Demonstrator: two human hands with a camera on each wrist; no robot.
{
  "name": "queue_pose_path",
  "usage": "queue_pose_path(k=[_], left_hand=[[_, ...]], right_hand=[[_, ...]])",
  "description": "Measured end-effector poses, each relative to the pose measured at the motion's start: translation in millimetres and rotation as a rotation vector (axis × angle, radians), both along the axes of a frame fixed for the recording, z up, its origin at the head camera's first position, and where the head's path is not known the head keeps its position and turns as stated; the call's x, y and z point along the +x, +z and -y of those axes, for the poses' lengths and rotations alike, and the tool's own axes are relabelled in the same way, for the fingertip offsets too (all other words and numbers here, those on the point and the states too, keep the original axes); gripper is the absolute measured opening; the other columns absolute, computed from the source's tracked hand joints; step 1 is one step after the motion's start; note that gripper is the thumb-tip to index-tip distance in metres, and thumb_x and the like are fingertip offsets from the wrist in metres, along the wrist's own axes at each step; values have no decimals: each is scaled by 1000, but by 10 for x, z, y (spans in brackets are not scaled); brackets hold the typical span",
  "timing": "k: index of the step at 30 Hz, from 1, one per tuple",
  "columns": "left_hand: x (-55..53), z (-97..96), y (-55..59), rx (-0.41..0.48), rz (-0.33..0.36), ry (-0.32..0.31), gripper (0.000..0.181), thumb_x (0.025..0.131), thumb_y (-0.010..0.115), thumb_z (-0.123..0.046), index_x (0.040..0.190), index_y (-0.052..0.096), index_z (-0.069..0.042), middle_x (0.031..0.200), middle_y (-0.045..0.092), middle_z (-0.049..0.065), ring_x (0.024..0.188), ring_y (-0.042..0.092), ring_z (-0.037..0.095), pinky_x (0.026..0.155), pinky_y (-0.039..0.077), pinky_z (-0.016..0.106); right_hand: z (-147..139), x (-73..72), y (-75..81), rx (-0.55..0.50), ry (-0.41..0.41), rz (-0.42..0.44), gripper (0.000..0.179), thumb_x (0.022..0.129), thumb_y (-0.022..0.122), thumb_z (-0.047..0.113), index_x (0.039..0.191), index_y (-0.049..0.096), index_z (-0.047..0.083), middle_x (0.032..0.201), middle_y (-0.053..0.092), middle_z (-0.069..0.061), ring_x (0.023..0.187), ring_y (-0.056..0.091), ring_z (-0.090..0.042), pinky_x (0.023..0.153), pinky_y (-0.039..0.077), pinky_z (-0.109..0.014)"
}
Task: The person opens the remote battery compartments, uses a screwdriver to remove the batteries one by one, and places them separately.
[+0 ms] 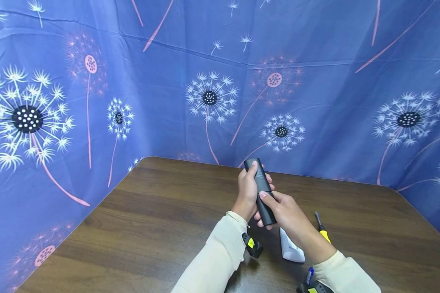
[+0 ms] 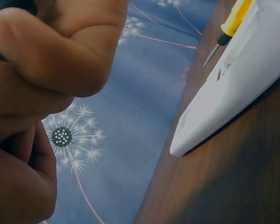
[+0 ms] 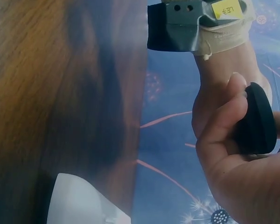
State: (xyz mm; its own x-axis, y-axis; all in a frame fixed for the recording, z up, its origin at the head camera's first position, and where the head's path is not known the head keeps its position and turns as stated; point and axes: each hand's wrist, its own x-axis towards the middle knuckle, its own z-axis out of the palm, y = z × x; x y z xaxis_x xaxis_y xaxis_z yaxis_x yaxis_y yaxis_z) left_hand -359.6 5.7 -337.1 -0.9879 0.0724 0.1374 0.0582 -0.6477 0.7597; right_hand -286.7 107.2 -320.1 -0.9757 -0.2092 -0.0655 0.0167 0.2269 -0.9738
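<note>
A: Who has what here?

B: A person's left hand and right hand share a grip on one slim black device, raised over a wood-grain counter. Both sets of fingers are curled around it; neither hand is free.

A: And its lie?

B: Lengthwise, away from the wearer, the far end slanting left and the near end right. The left hand clasps the far part, thumb laid along the upper face; the right clasps the near part.

A: The telling detail?

B: A line crossing the upper face, with the right thumb just beside it and the left thumb farther up. In my judgement, any work at that line favours the right hand, the nearer of the two.

A: What else is on the counter?

B: A white object, below and to the right of the black device, partly hidden by the right arm in the head view. Beyond that arm, a yellow-handled screwdriver points away from the wearer. By the right cuff sits a blue, pen-like item, too covered to name surely.
</note>
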Motion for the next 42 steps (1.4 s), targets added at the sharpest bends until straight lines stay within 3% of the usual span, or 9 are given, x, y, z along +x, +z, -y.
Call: queue_pose_path(k=[14, 22, 42], left_hand=[[9, 7, -20, -11, 43, 49, 28, 105, 45, -34, 104, 51, -7, 68, 60, 8, 52, 60, 18, 54, 53, 31], [-3, -9, -48, -6, 53, 50, 28, 105, 45, -34, 105, 50, -6, 68, 61, 9, 52, 60, 18, 54, 54, 32], [-8, 15, -94, -59, 51, 62, 29, 106, 43, -34, 105, 50, -6, 69, 61, 8, 52, 62, 17, 51, 54, 33]], right_hand=[[31, 6, -29, 135, -85, -74, 45, 105, 52, 39, 118, 59, -3, 81, 68, -14, 68, 70, -29, 57, 56, -36], [31, 38, -46, 307, -152, -166, 53, 102, 56, 44, 125, 58, -5, 88, 65, -12, 64, 67, -21, 56, 57, -39], [60, 109, -71, 325, -133, -168, 59, 94, 70, 28, 138, 47, -5, 88, 65, -14, 61, 66, -21, 49, 53, -35]])
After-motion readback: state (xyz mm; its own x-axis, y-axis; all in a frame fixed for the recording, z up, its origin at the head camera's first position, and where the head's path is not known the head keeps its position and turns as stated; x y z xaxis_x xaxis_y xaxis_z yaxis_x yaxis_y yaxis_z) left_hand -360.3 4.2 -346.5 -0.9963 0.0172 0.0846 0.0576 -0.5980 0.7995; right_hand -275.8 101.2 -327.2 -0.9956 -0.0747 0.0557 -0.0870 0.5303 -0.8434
